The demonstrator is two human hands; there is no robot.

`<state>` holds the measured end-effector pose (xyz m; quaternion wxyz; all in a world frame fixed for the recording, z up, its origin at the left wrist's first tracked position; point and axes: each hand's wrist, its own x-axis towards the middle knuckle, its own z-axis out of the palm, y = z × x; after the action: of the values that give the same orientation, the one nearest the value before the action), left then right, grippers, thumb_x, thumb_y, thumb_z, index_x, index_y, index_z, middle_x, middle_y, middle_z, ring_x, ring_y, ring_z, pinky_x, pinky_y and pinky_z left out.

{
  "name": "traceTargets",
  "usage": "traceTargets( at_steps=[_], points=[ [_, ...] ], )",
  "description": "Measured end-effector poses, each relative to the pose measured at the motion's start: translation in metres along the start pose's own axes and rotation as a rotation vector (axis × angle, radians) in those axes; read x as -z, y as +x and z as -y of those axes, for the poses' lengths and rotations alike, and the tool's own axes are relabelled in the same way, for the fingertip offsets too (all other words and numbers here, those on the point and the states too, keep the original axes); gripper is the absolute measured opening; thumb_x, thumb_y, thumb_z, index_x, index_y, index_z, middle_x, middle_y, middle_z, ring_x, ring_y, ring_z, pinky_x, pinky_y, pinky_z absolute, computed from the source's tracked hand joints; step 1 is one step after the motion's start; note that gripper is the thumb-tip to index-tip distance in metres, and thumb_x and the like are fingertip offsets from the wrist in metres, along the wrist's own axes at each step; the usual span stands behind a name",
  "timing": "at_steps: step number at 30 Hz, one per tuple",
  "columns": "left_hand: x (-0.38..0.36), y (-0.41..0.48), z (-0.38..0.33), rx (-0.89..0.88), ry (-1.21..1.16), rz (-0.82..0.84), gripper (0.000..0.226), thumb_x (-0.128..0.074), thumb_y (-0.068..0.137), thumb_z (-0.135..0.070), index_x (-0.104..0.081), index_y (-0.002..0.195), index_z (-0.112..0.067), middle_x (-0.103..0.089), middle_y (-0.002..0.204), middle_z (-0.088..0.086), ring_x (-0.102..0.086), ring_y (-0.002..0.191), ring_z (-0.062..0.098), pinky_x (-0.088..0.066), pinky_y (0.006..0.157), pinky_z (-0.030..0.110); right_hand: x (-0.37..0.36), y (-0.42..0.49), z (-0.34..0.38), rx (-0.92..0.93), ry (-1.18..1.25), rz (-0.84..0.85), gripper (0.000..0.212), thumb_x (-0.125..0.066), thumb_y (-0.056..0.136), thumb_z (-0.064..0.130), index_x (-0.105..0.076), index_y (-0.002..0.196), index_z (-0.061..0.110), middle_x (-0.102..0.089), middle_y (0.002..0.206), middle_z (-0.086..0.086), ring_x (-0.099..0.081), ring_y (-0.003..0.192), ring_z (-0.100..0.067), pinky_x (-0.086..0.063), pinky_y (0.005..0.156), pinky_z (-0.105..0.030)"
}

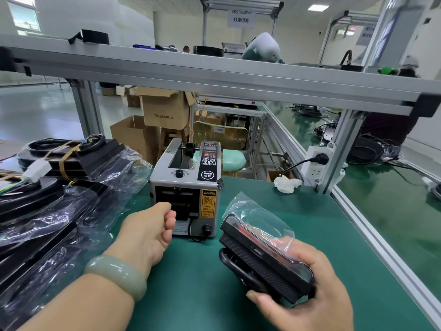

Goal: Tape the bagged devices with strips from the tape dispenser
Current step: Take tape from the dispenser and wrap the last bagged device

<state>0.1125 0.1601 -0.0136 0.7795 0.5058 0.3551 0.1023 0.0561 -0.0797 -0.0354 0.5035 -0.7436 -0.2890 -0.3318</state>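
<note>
The black box-shaped device in a clear plastic bag [265,256] shows no tape and its bag mouth is loose, so taping seems to lie ahead. It is right of the grey tape dispenser [186,177], above the green tabletop [310,211], gripped by the right hand [307,299]. The left hand [148,230] is at the dispenser's outlet with fingers [170,222] curled; whether they pinch a strip, I cannot tell.

Tape dispenser [185,187] reads "CAUTION" and "SEMI"; cardboard box [164,112] reads "75x36x40 CM"
</note>
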Motion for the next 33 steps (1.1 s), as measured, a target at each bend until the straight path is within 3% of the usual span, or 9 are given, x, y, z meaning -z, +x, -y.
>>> traceTargets(
  at_steps=[2, 6, 11, 14, 20, 25, 27, 30, 33],
  points=[
    [0.000, -0.002, -0.002, 0.030, -0.004, 0.032, 0.019, -0.063, 0.092, -0.019, -0.060, 0.074, -0.014, -0.060, 0.044, -0.008, -0.049, 0.030, -0.001, -0.035, 0.033, 0.008, 0.000, 0.000, 0.001, -0.011, -0.014, 0.001, 0.068, -0.083, 0.046, 0.039, -0.054, 0.107, 0.042, -0.063, 0.113, 0.021, -0.065, 0.098, -0.002, -0.048, 0.078, -0.008],
    [-0.008, -0.004, -0.007, 0.027, -0.007, 0.046, 0.020, -0.063, 0.093, -0.020, -0.061, 0.075, -0.012, -0.064, 0.059, -0.003, -0.050, 0.032, -0.001, -0.036, 0.034, 0.007, 0.000, -0.001, 0.001, -0.004, -0.015, 0.006, 0.071, -0.085, 0.045, 0.037, -0.054, 0.108, 0.043, -0.063, 0.112, 0.021, -0.065, 0.098, -0.002, -0.047, 0.081, -0.008],
    [-0.017, -0.001, -0.010, 0.003, 0.018, -0.006, 0.014, -0.061, 0.093, -0.017, -0.061, 0.081, -0.010, -0.064, 0.069, 0.000, -0.054, 0.051, 0.004, -0.037, 0.033, 0.009, 0.001, -0.002, 0.001, -0.008, -0.035, 0.026, 0.076, -0.088, 0.041, 0.032, -0.055, 0.108, 0.043, -0.064, 0.111, 0.021, -0.066, 0.094, -0.002, -0.048, 0.079, -0.008],
    [-0.019, 0.001, -0.008, -0.019, 0.024, -0.055, 0.011, -0.062, 0.091, -0.016, -0.061, 0.083, -0.009, -0.065, 0.070, 0.002, -0.056, 0.052, 0.006, -0.036, 0.032, 0.010, 0.001, -0.003, 0.001, -0.008, -0.043, 0.018, 0.075, -0.088, 0.039, 0.030, -0.055, 0.106, 0.040, -0.064, 0.110, 0.021, -0.066, 0.094, -0.002, -0.047, 0.079, -0.007],
    [-0.027, 0.000, -0.006, -0.094, 0.060, -0.149, 0.014, -0.058, 0.090, -0.013, -0.058, 0.076, -0.008, -0.063, 0.069, 0.001, -0.052, 0.051, 0.007, -0.037, 0.044, 0.019, 0.000, -0.002, 0.002, -0.021, -0.033, 0.020, 0.072, -0.087, 0.040, 0.030, -0.055, 0.105, 0.036, -0.064, 0.108, 0.021, -0.065, 0.095, -0.002, -0.045, 0.080, -0.005],
    [-0.007, -0.032, -0.006, -0.038, -0.038, 0.117, 0.019, -0.060, 0.092, -0.019, -0.059, 0.074, -0.013, -0.058, 0.048, -0.006, -0.050, 0.037, 0.001, -0.038, 0.035, 0.013, 0.002, -0.002, 0.002, -0.023, -0.032, 0.030, 0.072, -0.087, 0.040, 0.030, -0.056, 0.104, 0.036, -0.064, 0.109, 0.020, -0.065, 0.097, -0.004, -0.046, 0.082, -0.007],
    [0.004, -0.055, -0.002, -0.058, -0.043, 0.251, 0.020, -0.062, 0.090, -0.020, -0.059, 0.071, -0.014, -0.059, 0.050, -0.005, -0.051, 0.039, 0.003, -0.039, 0.035, 0.015, 0.001, -0.002, 0.002, -0.024, -0.039, 0.036, 0.073, -0.088, 0.039, 0.028, -0.056, 0.105, 0.037, -0.064, 0.110, 0.020, -0.065, 0.098, -0.004, -0.045, 0.082, -0.007],
    [0.016, -0.085, 0.004, -0.155, 0.038, 0.423, 0.017, -0.075, 0.069, -0.030, -0.067, 0.060, -0.018, -0.062, 0.060, -0.001, -0.054, 0.048, 0.006, -0.045, 0.043, 0.018, 0.001, -0.002, 0.004, -0.028, -0.013, 0.031, 0.069, -0.085, 0.043, 0.033, -0.056, 0.105, 0.037, -0.063, 0.111, 0.021, -0.064, 0.101, -0.004, -0.044, 0.084, -0.007],
    [0.021, -0.106, 0.012, -0.344, 0.158, 0.396, 0.020, -0.082, 0.060, -0.043, -0.073, 0.061, -0.025, -0.064, 0.067, -0.002, -0.055, 0.060, 0.009, -0.045, 0.064, 0.028, 0.001, -0.002, 0.005, -0.025, -0.033, 0.024, 0.070, -0.085, 0.043, 0.032, -0.054, 0.105, 0.040, -0.063, 0.111, 0.023, -0.063, 0.101, -0.001, -0.042, 0.084, -0.005]
  ],
)
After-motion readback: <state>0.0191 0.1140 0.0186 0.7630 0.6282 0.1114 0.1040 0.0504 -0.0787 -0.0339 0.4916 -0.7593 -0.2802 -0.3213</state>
